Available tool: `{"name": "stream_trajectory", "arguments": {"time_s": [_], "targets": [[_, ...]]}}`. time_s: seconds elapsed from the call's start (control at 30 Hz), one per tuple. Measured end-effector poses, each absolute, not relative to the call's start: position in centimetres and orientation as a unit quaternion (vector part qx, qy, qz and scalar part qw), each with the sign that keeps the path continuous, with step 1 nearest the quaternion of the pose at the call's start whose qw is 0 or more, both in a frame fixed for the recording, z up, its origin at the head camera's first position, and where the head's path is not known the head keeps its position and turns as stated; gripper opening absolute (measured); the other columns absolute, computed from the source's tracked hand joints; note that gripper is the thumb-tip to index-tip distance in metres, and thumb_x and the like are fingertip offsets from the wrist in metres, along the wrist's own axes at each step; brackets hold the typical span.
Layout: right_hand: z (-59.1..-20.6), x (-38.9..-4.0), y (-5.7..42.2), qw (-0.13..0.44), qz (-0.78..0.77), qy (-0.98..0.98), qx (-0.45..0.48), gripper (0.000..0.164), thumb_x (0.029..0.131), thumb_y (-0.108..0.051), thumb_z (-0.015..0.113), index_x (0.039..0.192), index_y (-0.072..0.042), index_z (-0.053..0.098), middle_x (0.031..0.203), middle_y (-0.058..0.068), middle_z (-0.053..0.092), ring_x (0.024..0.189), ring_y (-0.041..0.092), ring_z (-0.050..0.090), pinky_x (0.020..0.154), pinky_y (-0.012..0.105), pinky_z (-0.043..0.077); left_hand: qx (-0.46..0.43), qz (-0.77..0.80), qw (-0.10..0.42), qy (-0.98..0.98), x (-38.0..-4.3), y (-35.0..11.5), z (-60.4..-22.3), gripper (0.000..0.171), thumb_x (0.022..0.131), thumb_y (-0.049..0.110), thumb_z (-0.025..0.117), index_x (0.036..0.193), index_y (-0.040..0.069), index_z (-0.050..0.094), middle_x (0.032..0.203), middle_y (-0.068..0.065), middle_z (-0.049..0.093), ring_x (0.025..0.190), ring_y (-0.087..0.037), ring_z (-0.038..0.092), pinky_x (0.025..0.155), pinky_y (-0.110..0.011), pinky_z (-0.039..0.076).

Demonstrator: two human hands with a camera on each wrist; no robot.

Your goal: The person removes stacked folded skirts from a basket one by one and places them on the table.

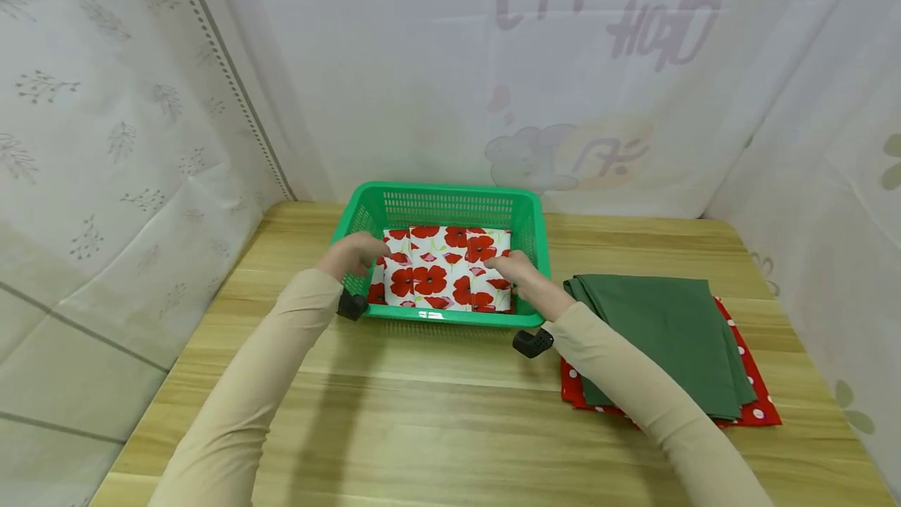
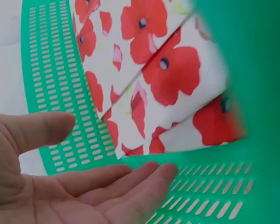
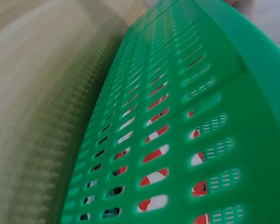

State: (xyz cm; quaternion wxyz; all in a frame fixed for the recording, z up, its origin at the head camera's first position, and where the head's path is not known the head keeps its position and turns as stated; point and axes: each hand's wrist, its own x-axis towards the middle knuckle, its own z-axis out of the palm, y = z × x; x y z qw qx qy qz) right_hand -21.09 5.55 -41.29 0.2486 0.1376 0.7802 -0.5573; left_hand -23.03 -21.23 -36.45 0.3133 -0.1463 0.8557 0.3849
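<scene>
A folded white cloth with red poppies [image 1: 439, 268] lies inside the green plastic basket [image 1: 439, 319]. My left hand [image 1: 354, 251] is over the basket's left side, beside the cloth's left end. In the left wrist view, the left hand [image 2: 79, 198] has its thumb apart from loosely straight fingers and holds nothing; the cloth's layered folds [image 2: 172, 70] show beyond the fingertips. Over the right side reaches my right hand [image 1: 519, 268], its fingertips close over the cloth's right part. The right wrist view is mostly filled by the basket's slotted outer wall [image 3: 177, 93], with the cloth glimpsed through its slots.
On the wooden table [image 1: 422, 413], a folded dark green cloth [image 1: 662, 343] lies on a red cloth with white dots [image 1: 763, 413], right of the basket. Printed white curtains [image 1: 394, 69] hang behind and at both sides. A black wrist camera [image 1: 533, 343] sits under the right wrist.
</scene>
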Motion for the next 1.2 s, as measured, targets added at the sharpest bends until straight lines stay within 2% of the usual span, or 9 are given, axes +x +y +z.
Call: {"name": "stream_trajectory", "arguments": {"time_s": [0.23, 0.33, 0.47, 0.57, 0.7, 0.93, 1.03, 1.13, 1.2], "targets": [[-41.6, -21.4, 5.3, 0.242, -0.55, 0.784, 0.153, 0.068, 0.092, -0.022, 0.053, 0.144, 0.005, 0.019, 0.147, 0.019, 0.024, 0.132, 0.037, 0.028, 0.104, 0.055, 0.031, -0.177, 0.38, 0.302, 0.856, -24.6, -21.1, -37.0, 0.057, 0.097, 0.017, 0.041, 0.144, -0.007, 0.019, 0.138, -0.034, 0.031, 0.122, -0.042, 0.042, 0.102, -0.042, 0.04], [-41.8, -21.7, 5.4, 0.244, -0.557, 0.78, 0.148, 0.069, 0.092, -0.022, 0.053, 0.145, 0.005, 0.018, 0.148, 0.02, 0.021, 0.133, 0.038, 0.026, 0.104, 0.056, 0.03, -0.182, 0.363, 0.311, 0.859, -25.2, -21.3, -37.4, 0.055, 0.097, 0.018, 0.04, 0.141, -0.009, 0.022, 0.135, -0.035, 0.034, 0.117, -0.042, 0.045, 0.1, -0.042, 0.041], [-41.8, -21.8, 5.5, 0.246, -0.573, 0.766, 0.157, 0.068, 0.092, -0.019, 0.054, 0.145, 0.004, 0.017, 0.149, 0.019, 0.021, 0.133, 0.037, 0.026, 0.105, 0.055, 0.03, -0.195, 0.376, 0.342, 0.839, -25.6, -21.5, -38.0, 0.057, 0.098, 0.018, 0.039, 0.142, -0.012, 0.019, 0.141, -0.034, 0.028, 0.126, -0.043, 0.037, 0.104, -0.044, 0.037], [-41.7, -21.8, 5.4, 0.245, -0.58, 0.759, 0.166, 0.067, 0.092, -0.017, 0.054, 0.144, 0.004, 0.019, 0.147, 0.019, 0.024, 0.131, 0.036, 0.029, 0.103, 0.054, 0.033, -0.209, 0.393, 0.358, 0.821, -25.6, -21.4, -38.3, 0.058, 0.099, 0.017, 0.04, 0.144, -0.01, 0.016, 0.145, -0.032, 0.025, 0.13, -0.041, 0.034, 0.105, -0.043, 0.035], [-41.7, -21.8, 5.4, 0.245, -0.584, 0.755, 0.173, 0.063, 0.092, -0.016, 0.053, 0.142, 0.005, 0.022, 0.145, 0.018, 0.027, 0.129, 0.035, 0.033, 0.101, 0.054, 0.035, -0.225, 0.408, 0.357, 0.809, -25.4, -21.1, -38.5, 0.058, 0.099, 0.018, 0.041, 0.145, -0.009, 0.017, 0.142, -0.033, 0.031, 0.127, -0.041, 0.04, 0.102, -0.041, 0.039], [-41.7, -22.2, 5.4, 0.261, -0.602, 0.734, 0.178, 0.053, 0.094, -0.016, 0.051, 0.138, 0.004, 0.031, 0.137, 0.019, 0.04, 0.123, 0.034, 0.042, 0.098, 0.056, 0.038, -0.186, 0.394, 0.376, 0.818, -25.3, -21.4, -39.3, 0.059, 0.098, 0.021, 0.043, 0.142, -0.011, 0.021, 0.139, -0.033, 0.035, 0.124, -0.04, 0.042, 0.101, -0.041, 0.041], [-41.6, -22.2, 5.4, 0.269, -0.598, 0.734, 0.176, 0.053, 0.094, -0.017, 0.051, 0.139, 0.003, 0.031, 0.138, 0.019, 0.04, 0.125, 0.035, 0.041, 0.098, 0.06, 0.035, -0.165, 0.381, 0.39, 0.822, -26.6, -22.1, -41.2, 0.055, 0.097, 0.019, 0.045, 0.14, -0.01, 0.028, 0.136, -0.029, 0.04, 0.118, -0.038, 0.047, 0.098, -0.04, 0.043], [-41.6, -22.1, 5.4, 0.276, -0.59, 0.74, 0.17, 0.056, 0.094, -0.018, 0.052, 0.141, 0.003, 0.029, 0.143, 0.019, 0.034, 0.128, 0.036, 0.035, 0.1, 0.063, 0.031, -0.146, 0.369, 0.395, 0.829, -29.5, -23.7, -45.0, 0.051, 0.094, 0.019, 0.048, 0.135, -0.009, 0.036, 0.125, -0.026, 0.048, 0.105, -0.035, 0.055, 0.087, -0.039, 0.049], [-41.7, -22.1, 5.3, 0.278, -0.589, 0.74, 0.169, 0.058, 0.093, -0.018, 0.052, 0.142, 0.003, 0.027, 0.144, 0.019, 0.031, 0.129, 0.036, 0.034, 0.1, 0.061, 0.031, -0.142, 0.365, 0.391, 0.833, -31.1, -24.7, -47.5, 0.051, 0.095, 0.018, 0.048, 0.137, -0.007, 0.035, 0.125, -0.025, 0.049, 0.104, -0.035, 0.055, 0.087, -0.04, 0.049]]}}
